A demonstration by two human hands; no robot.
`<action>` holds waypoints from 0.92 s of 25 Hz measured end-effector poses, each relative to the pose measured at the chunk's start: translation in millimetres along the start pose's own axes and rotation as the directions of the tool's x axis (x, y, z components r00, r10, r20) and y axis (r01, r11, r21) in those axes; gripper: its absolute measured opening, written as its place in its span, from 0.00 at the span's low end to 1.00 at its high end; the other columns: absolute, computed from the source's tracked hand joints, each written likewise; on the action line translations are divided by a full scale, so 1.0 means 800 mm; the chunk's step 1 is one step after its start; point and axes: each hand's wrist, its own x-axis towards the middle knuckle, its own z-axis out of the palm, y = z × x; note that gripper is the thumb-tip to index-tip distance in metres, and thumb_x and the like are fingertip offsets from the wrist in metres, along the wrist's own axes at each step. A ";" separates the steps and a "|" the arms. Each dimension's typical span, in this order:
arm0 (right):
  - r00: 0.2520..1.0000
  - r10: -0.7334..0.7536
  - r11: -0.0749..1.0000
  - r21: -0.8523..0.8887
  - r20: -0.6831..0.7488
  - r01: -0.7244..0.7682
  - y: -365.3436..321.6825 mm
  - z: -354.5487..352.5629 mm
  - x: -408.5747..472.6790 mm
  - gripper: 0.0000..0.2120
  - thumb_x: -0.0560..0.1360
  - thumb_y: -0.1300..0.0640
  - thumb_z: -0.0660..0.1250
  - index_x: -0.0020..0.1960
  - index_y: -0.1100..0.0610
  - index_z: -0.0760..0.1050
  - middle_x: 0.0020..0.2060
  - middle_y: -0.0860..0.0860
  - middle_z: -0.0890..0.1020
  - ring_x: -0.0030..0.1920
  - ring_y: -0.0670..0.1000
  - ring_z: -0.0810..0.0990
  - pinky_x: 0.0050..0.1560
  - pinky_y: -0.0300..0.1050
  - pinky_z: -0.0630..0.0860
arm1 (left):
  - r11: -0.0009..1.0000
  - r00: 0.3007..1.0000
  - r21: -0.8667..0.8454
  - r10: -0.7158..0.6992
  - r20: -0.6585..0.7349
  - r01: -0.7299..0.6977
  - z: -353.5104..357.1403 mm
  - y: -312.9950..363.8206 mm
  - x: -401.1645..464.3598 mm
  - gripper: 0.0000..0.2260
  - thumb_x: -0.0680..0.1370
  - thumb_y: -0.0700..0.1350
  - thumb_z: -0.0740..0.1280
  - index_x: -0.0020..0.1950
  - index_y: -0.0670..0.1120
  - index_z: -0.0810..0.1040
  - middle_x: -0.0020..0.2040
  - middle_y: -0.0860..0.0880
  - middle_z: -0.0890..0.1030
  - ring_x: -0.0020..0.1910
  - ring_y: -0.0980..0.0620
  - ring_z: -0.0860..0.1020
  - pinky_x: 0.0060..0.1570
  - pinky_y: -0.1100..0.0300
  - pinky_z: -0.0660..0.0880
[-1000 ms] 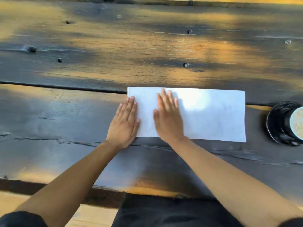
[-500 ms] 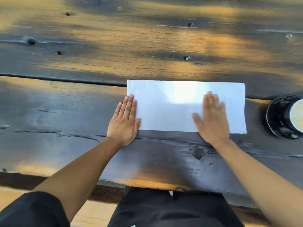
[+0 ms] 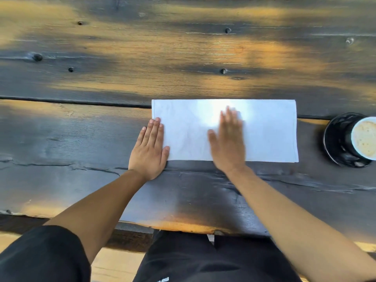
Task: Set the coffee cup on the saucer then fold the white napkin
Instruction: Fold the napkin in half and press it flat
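The white napkin (image 3: 268,131) lies flat on the dark wooden table as a long rectangle, folded in half. My left hand (image 3: 149,149) rests flat with its fingers on the napkin's left edge. My right hand (image 3: 227,143) is flat and blurred with motion on the middle of the napkin. At the right edge of the view the coffee cup (image 3: 364,138), full of foamy coffee, stands on the black saucer (image 3: 333,139).
The wooden table (image 3: 183,58) stretches far ahead, with a gap between planks running behind the napkin. Its near edge (image 3: 183,224) is just above my lap. The cup and saucer sit a short way right of the napkin.
My right hand slid right across the napkin, then back left to its middle. My left hand stayed pressed on the left edge. The napkin and cup have not moved.
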 end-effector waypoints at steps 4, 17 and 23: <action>0.954 -0.279 0.953 -0.088 0.107 0.289 -0.099 0.059 -0.004 0.31 0.84 0.48 0.52 0.82 0.60 0.50 0.83 0.57 0.50 0.83 0.57 0.46 0.82 0.58 0.48 | 1.000 1.000 0.009 0.004 -0.018 -0.004 0.004 -0.001 -0.001 0.31 0.85 0.54 0.46 0.82 0.38 0.46 0.84 0.41 0.45 0.83 0.45 0.43 0.81 0.46 0.47; 0.997 -0.045 0.945 -0.320 0.059 0.062 0.192 -0.039 -0.018 0.38 0.83 0.37 0.43 0.83 0.61 0.44 0.83 0.56 0.47 0.83 0.55 0.44 0.82 0.57 0.47 | 1.000 1.000 0.021 -0.007 0.028 0.006 0.001 -0.002 0.000 0.31 0.85 0.55 0.43 0.82 0.38 0.43 0.84 0.41 0.42 0.83 0.45 0.41 0.81 0.48 0.41; 0.998 -0.047 0.978 -0.202 0.043 0.055 0.192 -0.048 -0.018 0.35 0.83 0.41 0.50 0.82 0.61 0.48 0.83 0.55 0.48 0.83 0.55 0.45 0.82 0.56 0.45 | 0.999 0.997 0.035 -0.021 0.070 0.019 -0.002 0.001 0.003 0.31 0.84 0.55 0.43 0.82 0.37 0.44 0.83 0.40 0.43 0.83 0.44 0.41 0.81 0.48 0.41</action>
